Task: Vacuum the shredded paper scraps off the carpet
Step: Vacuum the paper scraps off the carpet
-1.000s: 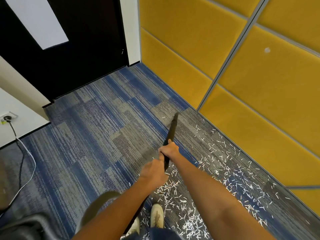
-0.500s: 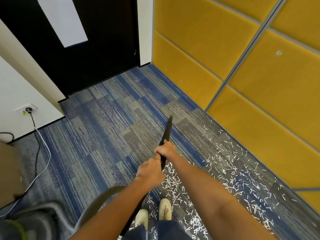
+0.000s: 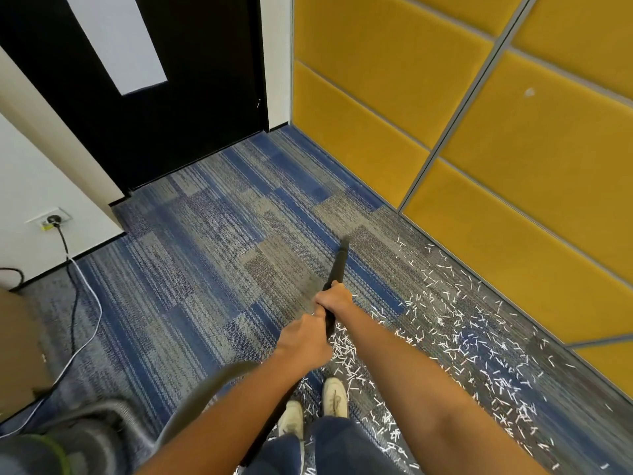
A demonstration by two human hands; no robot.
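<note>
Both hands, right hand ahead of left hand, stay clamped on the black vacuum wand. Its tip has drawn back slightly; paper scraps lie right of the grip, unvacuumed.

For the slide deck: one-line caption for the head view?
Both hands, left and right, grip the wand above the carpet; scraps lie rightward.

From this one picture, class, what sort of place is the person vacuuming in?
Probably an office or meeting room: patterned blue-grey carpet tiles, padded yellow wall panels and a dark door with a narrow window suggest a workplace, not a home.
</note>
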